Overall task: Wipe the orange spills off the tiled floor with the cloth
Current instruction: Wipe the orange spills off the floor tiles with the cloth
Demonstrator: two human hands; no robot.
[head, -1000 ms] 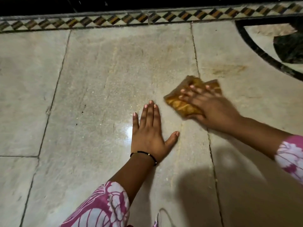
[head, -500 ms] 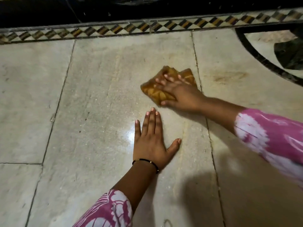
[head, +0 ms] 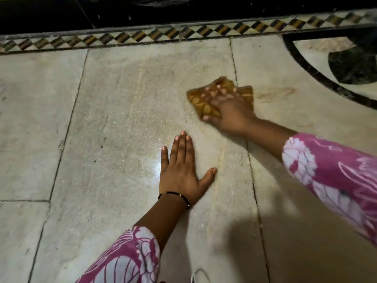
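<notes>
The right hand (head: 228, 111) presses the folded orange cloth (head: 199, 101) flat on the tiled floor (head: 114, 111), with the fingers spread over it; whether they curl around its edge I cannot tell, because the hand is blurred. An orange smear (head: 275, 94) lies just to the right of the cloth, its long axis running left to right. The left hand (head: 179, 170) rests nearer, open and flat, holding nothing. The right hand is clearly closer to the smear.
</notes>
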